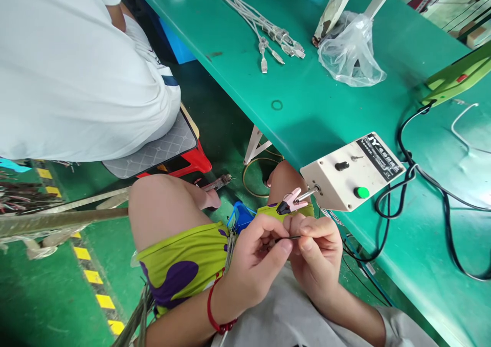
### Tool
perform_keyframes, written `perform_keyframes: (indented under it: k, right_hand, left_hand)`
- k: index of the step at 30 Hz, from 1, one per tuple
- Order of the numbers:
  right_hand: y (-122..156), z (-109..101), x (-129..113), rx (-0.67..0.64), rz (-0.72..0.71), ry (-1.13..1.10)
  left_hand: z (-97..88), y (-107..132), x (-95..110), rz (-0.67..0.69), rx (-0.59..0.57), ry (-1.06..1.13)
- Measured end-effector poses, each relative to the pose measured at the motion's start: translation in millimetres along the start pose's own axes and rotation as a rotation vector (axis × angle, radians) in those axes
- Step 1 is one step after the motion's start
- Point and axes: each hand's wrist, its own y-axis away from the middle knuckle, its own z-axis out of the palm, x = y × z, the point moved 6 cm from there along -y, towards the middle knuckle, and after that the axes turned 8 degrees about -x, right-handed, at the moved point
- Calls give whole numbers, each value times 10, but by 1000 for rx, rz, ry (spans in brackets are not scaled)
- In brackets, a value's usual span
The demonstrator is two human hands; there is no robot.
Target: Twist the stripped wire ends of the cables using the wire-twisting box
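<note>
Where the two thumbs meet, a thin dark wire (288, 238) runs level between the fingertips, pinched at one end by the thumb and forefinger of the left hand (258, 257) and at the other by the thumb and forefinger of the right hand (319, 255). Both hands are closed narrowly on it, the other fingers curled in, and the hands touch each other above the person's lap. A red cord bracelet (213, 311) circles the left wrist.

Just above the hands, apart from the wire, a pink clip (290, 200) sticks out on a short metal spindle from the side of a white control box (351, 172). The box lies at the near edge of the green table (307, 106) and carries a black knob (341, 166) and a green button (361, 192). Black cables (406, 178) loop from its far side across the table.

Below the hands are the person's bare knees and yellow-green shorts (184, 257) with purple patches; a blue object (241, 216) sits between the knees, too hidden to identify.

Farther along the table lie a clear plastic bag (351, 50) and a bunch of grey cables (268, 29) with metal plugs. To the left, a co-worker in a white shirt (69, 65) sits on a grey cushion (153, 150) atop a red stool, back to the camera.
</note>
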Motion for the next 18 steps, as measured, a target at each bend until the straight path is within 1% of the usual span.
perform_keyframes:
  k: [4, 6, 10, 14, 18]
  right_hand:
    - [50, -41, 35, 45, 98, 20]
    - [72, -38, 53, 39, 157, 53]
    - [83, 5, 72, -9, 227, 118]
    - [80, -14, 71, 9, 215, 123]
    - [95, -52, 100, 6, 250, 125]
  left_hand:
    - [-56, 9, 51, 33, 76, -3]
    - [-80, 18, 57, 40, 103, -5]
    - [-74, 16, 32, 43, 80, 18]
    - [-75, 15, -11, 25, 77, 23]
    - [-51, 18, -41, -6, 38, 37]
